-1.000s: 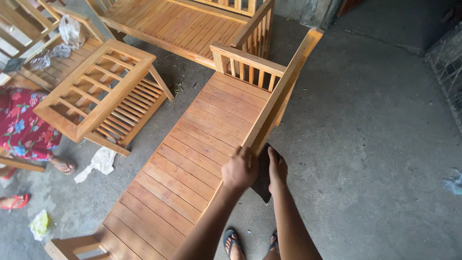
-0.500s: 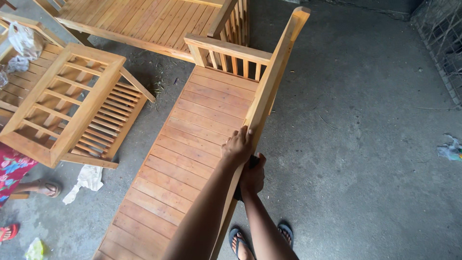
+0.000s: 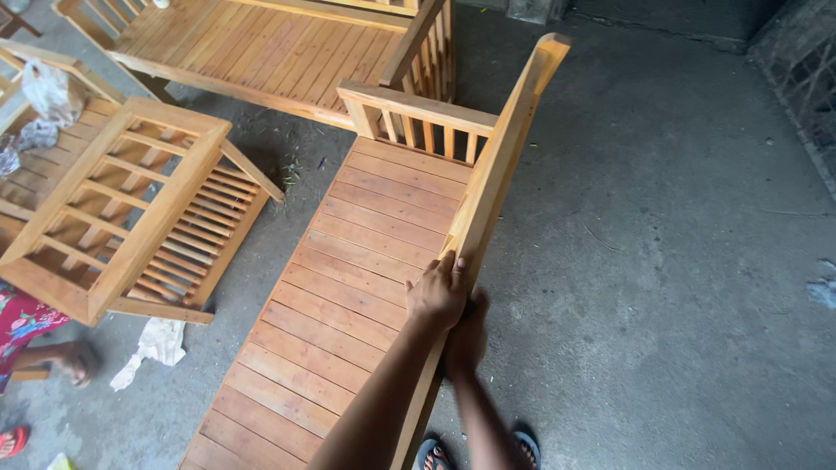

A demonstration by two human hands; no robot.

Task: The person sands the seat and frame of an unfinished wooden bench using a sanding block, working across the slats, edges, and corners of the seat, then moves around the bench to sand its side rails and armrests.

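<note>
A long slatted wooden bench (image 3: 348, 287) runs from the bottom of the view up to the middle. Its back rail (image 3: 505, 148) runs along the right side. My left hand (image 3: 438, 294) lies over the top of that rail with its fingers curled on the edge. My right hand (image 3: 470, 335) presses against the rail's outer side just below the left hand, partly hidden by my left forearm. I cannot see whether it holds anything.
A second slatted bench (image 3: 279, 52) stands at the top. A slatted wooden frame (image 3: 131, 209) lies tilted at the left, with a white rag (image 3: 157, 344) on the concrete floor (image 3: 679, 261) beside it. Another person's foot (image 3: 74, 361) and red patterned clothing (image 3: 22, 318) are at the left edge.
My view has moved closer along the bench. Both hands stay on the back rail. The dark sheet under my right hand a second ago is no longer visible.
</note>
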